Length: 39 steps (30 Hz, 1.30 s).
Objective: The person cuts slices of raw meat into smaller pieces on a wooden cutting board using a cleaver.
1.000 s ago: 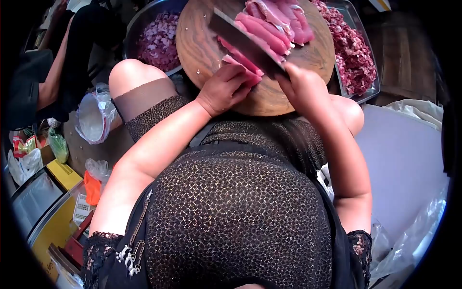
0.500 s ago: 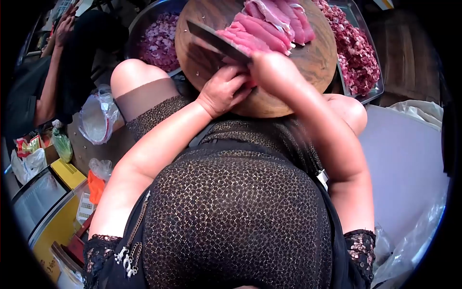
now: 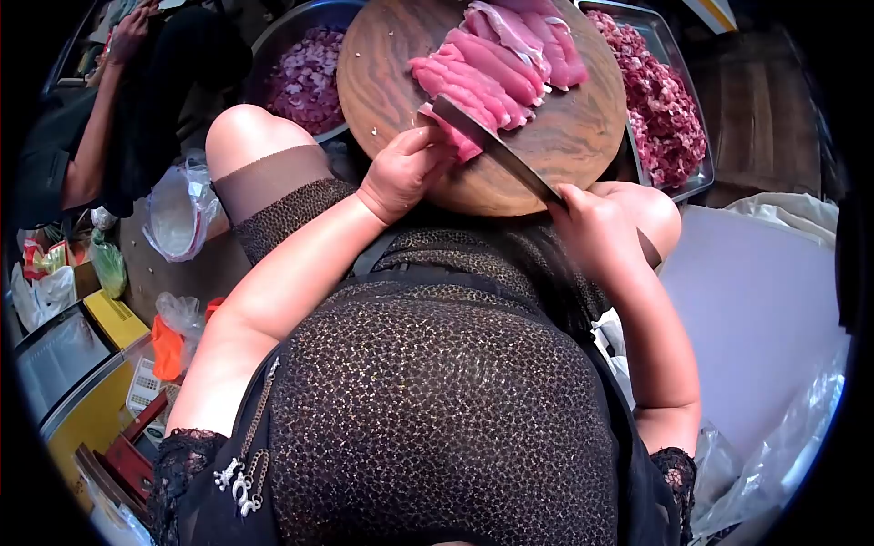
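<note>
A round wooden chopping board [image 3: 387, 68] bears a row of overlapping pink raw meat slices [image 3: 496, 68]. My right hand [image 3: 596, 226] is closed around the handle of a knife [image 3: 501, 153], whose long dark blade points up and left across the near end of the row. At the board's near left edge, my left hand [image 3: 401, 175] pinches the end of the nearest meat slice, close to the blade's tip. The blade hides part of that slice.
A metal bowl [image 3: 264, 44] of chopped meat stands left of the board, and a metal tray [image 3: 708, 168] heaped with minced meat [image 3: 663, 109] right of it. Another person's arm [image 3: 105, 118] shows at upper left. A pale grey surface [image 3: 746, 309] lies at right.
My right hand has moved down and right with the knife, drawing the blade back towards me. My left hand has shifted slightly left, and more of the meat shows.
</note>
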Tool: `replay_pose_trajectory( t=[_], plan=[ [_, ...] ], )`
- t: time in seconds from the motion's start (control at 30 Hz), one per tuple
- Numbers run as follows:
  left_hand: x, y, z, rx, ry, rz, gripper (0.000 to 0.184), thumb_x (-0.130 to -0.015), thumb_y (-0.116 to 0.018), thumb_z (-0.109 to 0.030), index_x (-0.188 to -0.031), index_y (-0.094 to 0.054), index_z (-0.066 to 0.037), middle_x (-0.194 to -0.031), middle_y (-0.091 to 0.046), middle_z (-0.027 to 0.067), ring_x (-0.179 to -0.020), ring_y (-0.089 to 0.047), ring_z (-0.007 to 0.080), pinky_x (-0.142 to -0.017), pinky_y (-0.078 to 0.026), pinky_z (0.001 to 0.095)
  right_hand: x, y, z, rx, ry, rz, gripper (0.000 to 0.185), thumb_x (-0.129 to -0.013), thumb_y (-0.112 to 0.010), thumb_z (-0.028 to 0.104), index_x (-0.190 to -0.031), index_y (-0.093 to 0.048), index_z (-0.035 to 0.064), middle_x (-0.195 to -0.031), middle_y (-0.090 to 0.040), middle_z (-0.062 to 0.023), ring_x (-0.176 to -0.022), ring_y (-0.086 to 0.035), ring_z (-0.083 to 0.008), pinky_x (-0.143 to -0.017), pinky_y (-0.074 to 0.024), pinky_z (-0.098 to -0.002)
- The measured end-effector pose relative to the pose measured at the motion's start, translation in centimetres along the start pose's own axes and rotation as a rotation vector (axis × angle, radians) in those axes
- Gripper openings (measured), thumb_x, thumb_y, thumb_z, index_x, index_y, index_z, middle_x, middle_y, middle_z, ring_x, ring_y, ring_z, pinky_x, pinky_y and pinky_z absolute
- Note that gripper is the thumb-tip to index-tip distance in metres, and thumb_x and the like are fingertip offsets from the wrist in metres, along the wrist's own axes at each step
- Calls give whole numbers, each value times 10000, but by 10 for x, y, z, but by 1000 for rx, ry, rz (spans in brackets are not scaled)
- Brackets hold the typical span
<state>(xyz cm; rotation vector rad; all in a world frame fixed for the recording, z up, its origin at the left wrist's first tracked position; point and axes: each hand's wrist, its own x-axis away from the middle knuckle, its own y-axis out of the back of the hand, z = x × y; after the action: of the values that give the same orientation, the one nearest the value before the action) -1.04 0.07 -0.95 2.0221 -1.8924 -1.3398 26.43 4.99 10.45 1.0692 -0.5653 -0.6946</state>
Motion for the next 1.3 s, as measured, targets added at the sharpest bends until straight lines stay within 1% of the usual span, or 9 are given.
replay_pose_trajectory(
  t=[0.1, 0.13, 0.27, 0.33, 0.43, 0.73, 0.97, 1.03, 1.3],
  plan=[
    [-16, -8, -8, 328, 38, -36, 228, -843, -678, 59, -1061, -697, -6, -1093, -657, 134, -1015, -649, 281, -894, -531, 353, 2, -5, -1, 106, 24, 50, 135, -946, -553, 182, -932, -584, 51, -746, -671, -173, -701, -680, -361, -600, -539, -461],
    [-14, -12, -6, 492, 181, 25, 213, -932, -631, -1, -1143, -664, 3, -1163, -630, 81, -1130, -581, 177, -973, -482, 303, 2, -5, 0, 106, 20, 56, 135, -946, -553, 182, -932, -584, 51, -746, -671, -173, -701, -680, -361, -600, -539, -461],
    [-13, -24, -3, 1045, 573, -29, 233, -932, -636, -25, -1164, -657, -10, -1193, -618, 87, -1133, -586, 214, -978, -484, 310, -7, -3, 3, 154, -53, 187, 115, -944, -578, 148, -933, -593, 35, -768, -674, -198, -716, -676, -368, -620, -527, -465],
    [-14, -22, 6, 237, 72, -17, 243, -919, -649, -59, -1160, -673, -48, -1196, -620, 95, -1120, -594, 256, -985, -488, 336, -14, 1, 4, 167, -46, 209, 115, -948, -569, 145, -927, -587, 34, -762, -674, -199, -712, -679, -363, -616, -529, -466],
    [-17, -18, 5, 5, -4, -51, 279, -878, -681, -75, -1157, -685, -83, -1199, -619, 95, -1111, -594, 288, -982, -496, 366, -26, 4, 9, 203, -78, 297, 143, -959, -553, 160, -920, -581, 25, -762, -677, -198, -705, -681, -363, -616, -532, -465],
    [-17, -18, 9, -66, -53, -99, 277, -806, -716, -53, -1081, -728, -83, -1084, -661, 78, -1006, -638, 283, -906, -530, 366, -72, 11, 27, 223, -8, 385, 63, -869, -511, 61, -870, -554, 15, -760, -677, -186, -718, -690, -375, -615, -550, -487],
    [-17, -24, 17, -34, -87, -31, 155, -786, -735, -81, -935, -699, -59, -989, -658, 98, -907, -635, 287, -807, -535, 375, -143, -49, 31, 106, 278, 61, 184, -876, -583, 175, -836, -658, 12, -776, -675, -220, -758, -672, -406, -677, -540, -492],
    [-17, -19, 10, -75, -42, 4, 159, -782, -729, -79, -938, -697, -69, -973, -659, 76, -895, -635, 274, -813, -533, 371, -149, -29, 21, 93, 235, 281, 228, -879, -613, 221, -884, -663, -1, -797, -673, -230, -789, -662, -417, -711, -530, -485],
    [-17, -16, 9, -159, -91, 19, 291, -769, -734, -56, -1057, -718, -98, -1034, -668, 63, -936, -646, 252, -864, -530, 378, -78, 14, 1, -19, 41, 195, 203, -878, -645, 200, -929, -630, 4, -819, -660, -230, -825, -632, -438, -731, -506, -492]
  ],
)
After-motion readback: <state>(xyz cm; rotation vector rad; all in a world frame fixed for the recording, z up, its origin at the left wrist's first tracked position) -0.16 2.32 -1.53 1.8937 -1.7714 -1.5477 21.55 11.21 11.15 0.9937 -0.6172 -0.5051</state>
